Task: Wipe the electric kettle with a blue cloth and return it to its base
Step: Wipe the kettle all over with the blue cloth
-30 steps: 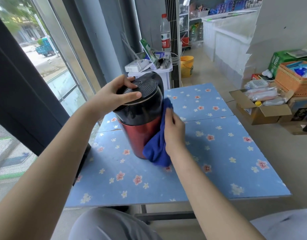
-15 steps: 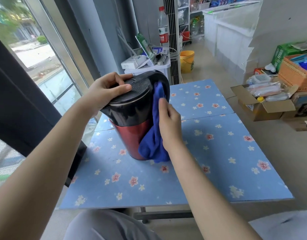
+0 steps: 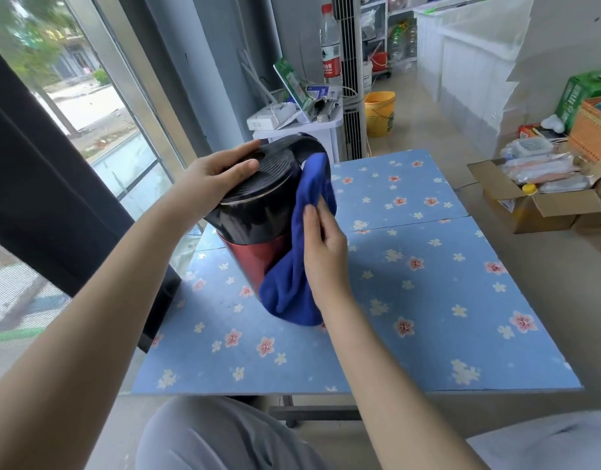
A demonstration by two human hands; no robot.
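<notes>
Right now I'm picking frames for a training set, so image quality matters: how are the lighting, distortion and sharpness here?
Head view: daylight from the window on the left lights the scene evenly; wide-angle bending bows the frame edges and stretches the forearms; the kettle, blue cloth, left hand and right hand are fairly sharp, with soft glare on the kettle's black top; far shelves look softer.

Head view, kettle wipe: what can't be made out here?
- Kettle handle side: hidden behind the blue cloth and right hand.
- Kettle lid: partly hidden under the left hand.
- Kettle's base: not seen anywhere on the table.
- Bottle label: too small to read.
</notes>
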